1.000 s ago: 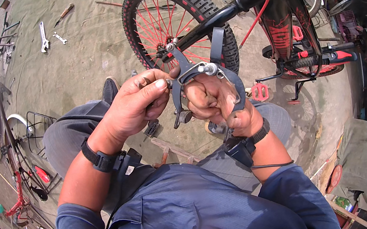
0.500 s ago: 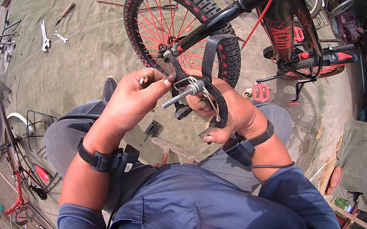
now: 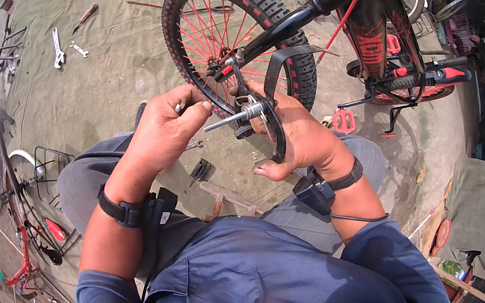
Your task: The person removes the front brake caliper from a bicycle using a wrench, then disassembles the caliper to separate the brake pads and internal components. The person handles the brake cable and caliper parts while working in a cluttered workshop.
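Note:
My right hand [image 3: 307, 134] is wrapped round a black bicycle brake caliper [image 3: 279, 136], thumb below its curved arm. A silvery threaded bolt [image 3: 228, 120] sticks out of the caliper toward the left. Close by, my left hand [image 3: 162, 129] is closed, thumb against the curled fingers, a short gap from the bolt. A small silvery metal piece [image 3: 178, 107] shows between those fingers; its exact kind is too small to tell. Just beyond my hands stands a bicycle wheel [image 3: 175, 46] with red spokes and a knobbly tyre, fixed in a black fork [image 3: 283, 28].
On the ground cloth lie a large wrench [image 3: 58, 49], a small wrench [image 3: 79, 48] and a screwdriver [image 3: 84, 17]. A black pedal [image 3: 201, 170] lies between my legs. The bicycle frame [image 3: 369, 43] extends right, with a red pedal [image 3: 344, 121]. Another bike's red frame part [image 3: 24, 258] is at left.
My left hand has drawn back leftward from the caliper. The caliper in my right hand has tilted and shifted slightly, its bolt now a little higher and further left.

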{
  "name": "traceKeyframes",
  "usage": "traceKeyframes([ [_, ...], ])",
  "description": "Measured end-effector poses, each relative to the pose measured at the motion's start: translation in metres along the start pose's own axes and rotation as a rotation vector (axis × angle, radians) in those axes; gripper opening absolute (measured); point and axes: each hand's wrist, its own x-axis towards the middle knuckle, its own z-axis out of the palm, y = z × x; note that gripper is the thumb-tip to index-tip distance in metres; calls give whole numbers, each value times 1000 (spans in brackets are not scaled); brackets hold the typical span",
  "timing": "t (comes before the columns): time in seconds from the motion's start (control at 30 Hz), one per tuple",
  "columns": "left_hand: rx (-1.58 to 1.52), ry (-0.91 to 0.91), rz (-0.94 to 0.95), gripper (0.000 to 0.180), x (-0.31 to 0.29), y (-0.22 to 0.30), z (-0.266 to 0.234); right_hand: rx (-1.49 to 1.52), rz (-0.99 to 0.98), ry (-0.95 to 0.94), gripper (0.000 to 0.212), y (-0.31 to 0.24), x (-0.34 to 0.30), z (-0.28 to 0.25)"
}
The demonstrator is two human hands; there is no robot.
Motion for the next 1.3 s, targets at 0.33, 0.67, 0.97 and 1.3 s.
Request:
traceKeyframes([
  [0.33, -771, -140, -206, 9, 2, -15, 3, 679, 32, -16, 76, 1, -1, 3],
  [0.67, -818, -174, -234, 10, 0, -20, 9, 810, -12, -191, 55, 6, 1, -4],
  [0.97, -859, -209, -257, 9, -2, -20, 11, 932, 20, -132, 48, 8, -1, 0],
  [1.3, -794, -97, -271, 12, -2, -21, 8, 1077, 7, -140, 43, 15, 8, 3],
])
